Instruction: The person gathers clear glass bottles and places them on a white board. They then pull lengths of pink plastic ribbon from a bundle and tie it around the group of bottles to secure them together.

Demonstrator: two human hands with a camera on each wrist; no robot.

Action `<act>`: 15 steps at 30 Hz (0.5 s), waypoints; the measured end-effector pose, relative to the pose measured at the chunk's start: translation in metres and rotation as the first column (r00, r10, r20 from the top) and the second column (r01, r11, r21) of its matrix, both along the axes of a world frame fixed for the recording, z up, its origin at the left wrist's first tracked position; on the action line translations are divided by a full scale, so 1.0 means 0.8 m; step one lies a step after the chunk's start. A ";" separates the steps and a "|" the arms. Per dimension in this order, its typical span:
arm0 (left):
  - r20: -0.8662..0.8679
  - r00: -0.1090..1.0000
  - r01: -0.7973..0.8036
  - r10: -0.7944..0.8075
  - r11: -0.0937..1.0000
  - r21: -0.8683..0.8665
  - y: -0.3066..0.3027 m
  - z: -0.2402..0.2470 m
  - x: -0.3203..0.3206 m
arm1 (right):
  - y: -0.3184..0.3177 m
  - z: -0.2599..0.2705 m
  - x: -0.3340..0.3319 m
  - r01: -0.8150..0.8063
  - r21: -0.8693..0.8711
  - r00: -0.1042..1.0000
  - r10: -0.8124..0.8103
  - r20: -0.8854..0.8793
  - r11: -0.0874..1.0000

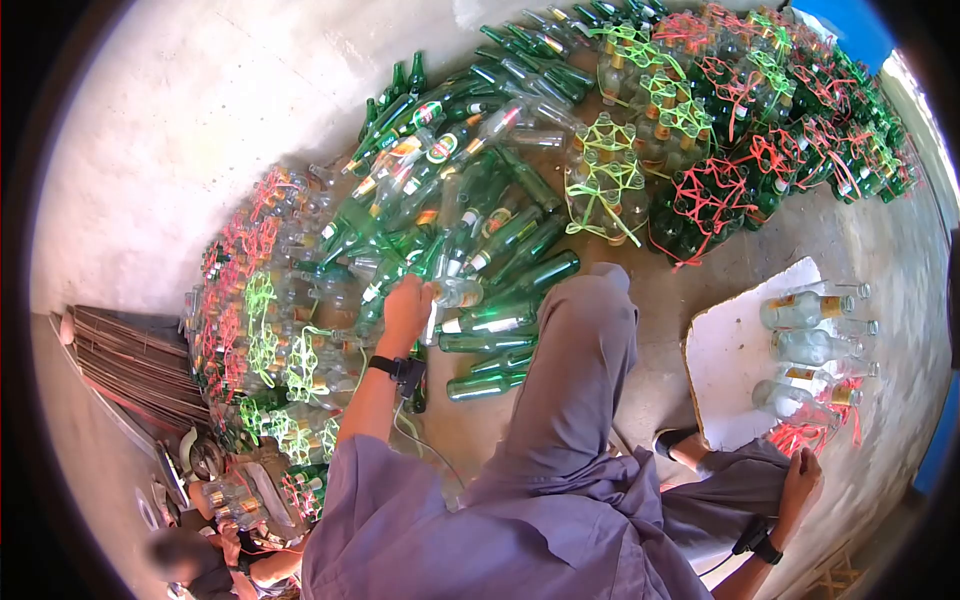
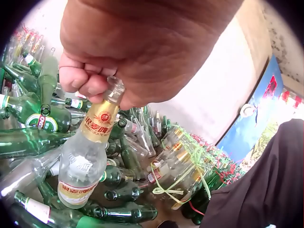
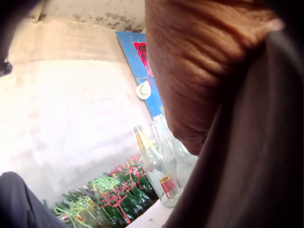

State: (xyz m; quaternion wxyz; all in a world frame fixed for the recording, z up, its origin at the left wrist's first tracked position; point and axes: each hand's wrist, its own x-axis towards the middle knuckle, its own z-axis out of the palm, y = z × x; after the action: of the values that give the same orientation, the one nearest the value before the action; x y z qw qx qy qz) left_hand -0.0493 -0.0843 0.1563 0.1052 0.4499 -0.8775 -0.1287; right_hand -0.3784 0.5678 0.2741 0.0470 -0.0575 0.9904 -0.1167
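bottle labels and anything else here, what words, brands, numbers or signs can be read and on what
"银麦啤", with "MACULATE" below: gold neck label of the clear bottle in the left hand.
"银麦啤", blurred: that bottle's body label.
"TAO", partial: label on a green bottle.
Other labels, and any writing on the red patch, are too small or blurred.

My left hand (image 2: 147,47) partly hides the neck of the held bottle (image 2: 83,164). I can't make out my right hand's (image 3: 190,71) fingers from its wrist; the head view's bottom edge cuts off another person (image 1: 212,572).
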 end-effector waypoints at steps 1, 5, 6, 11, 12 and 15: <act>-0.009 1.000 0.020 -0.020 1.000 -0.008 0.003 0.007 -0.002 | 0.002 -0.002 0.000 -0.004 -0.008 1.000 0.004 -0.006 1.000; 0.012 0.997 0.075 -0.074 0.997 -0.033 0.016 0.039 -0.016 | -0.005 0.008 0.007 -0.008 0.002 1.000 0.008 -0.011 1.000; 0.004 0.996 0.092 -0.092 0.995 -0.029 0.019 0.049 -0.021 | -0.002 0.007 0.008 -0.004 -0.001 1.000 0.004 -0.013 1.000; 0.027 0.990 0.141 -0.139 0.987 -0.077 0.021 0.075 -0.044 | -0.007 0.020 0.016 0.029 -0.029 1.000 -0.029 0.004 0.999; 0.024 0.990 0.143 -0.141 0.987 -0.070 0.018 0.076 -0.046 | -0.003 0.018 0.017 0.033 -0.033 0.999 -0.033 0.001 0.999; 0.023 0.988 0.153 -0.152 0.987 -0.053 0.025 0.092 -0.062 | 0.010 0.008 0.021 0.034 -0.028 0.997 -0.036 -0.071 0.999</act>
State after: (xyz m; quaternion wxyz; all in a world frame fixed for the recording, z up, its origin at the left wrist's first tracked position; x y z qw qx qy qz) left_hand -0.0993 -0.0646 0.2297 0.0989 0.3796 -0.9135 -0.1080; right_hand -0.3615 0.5756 0.2806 0.0087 -0.0450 0.9906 -0.1288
